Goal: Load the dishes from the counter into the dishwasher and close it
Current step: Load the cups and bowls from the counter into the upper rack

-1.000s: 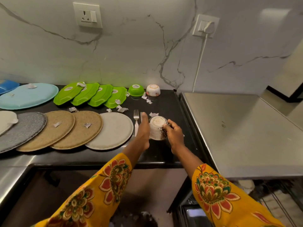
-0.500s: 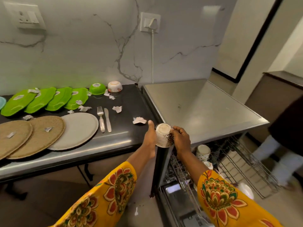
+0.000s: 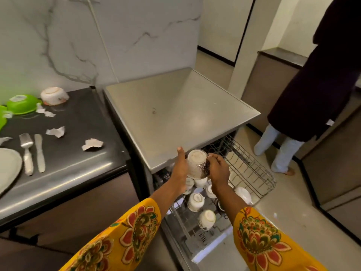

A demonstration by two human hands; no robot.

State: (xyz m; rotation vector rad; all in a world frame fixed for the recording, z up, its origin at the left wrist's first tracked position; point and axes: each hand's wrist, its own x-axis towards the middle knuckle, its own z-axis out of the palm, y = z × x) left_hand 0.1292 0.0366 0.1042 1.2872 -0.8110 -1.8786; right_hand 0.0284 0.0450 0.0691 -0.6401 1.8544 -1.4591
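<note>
No text, label, brand, number or sign is legible anywhere in view.

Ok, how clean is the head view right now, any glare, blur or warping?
Head view: wide-angle warping bows the wall edges and the steel dishwasher top; soft glare patch on that top; green cast on the wall above the green bowl; the cup between both hands is fairly sharp; the rack is shadowed.

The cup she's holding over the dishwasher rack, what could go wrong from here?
1. The cup is held upside down between the left hand and right hand; it could slip.
2. The upper rack already holds several cups right beneath, so lowering it may knock them.
3. A bystander stands near the pulled-out rack and could bump it.
</note>
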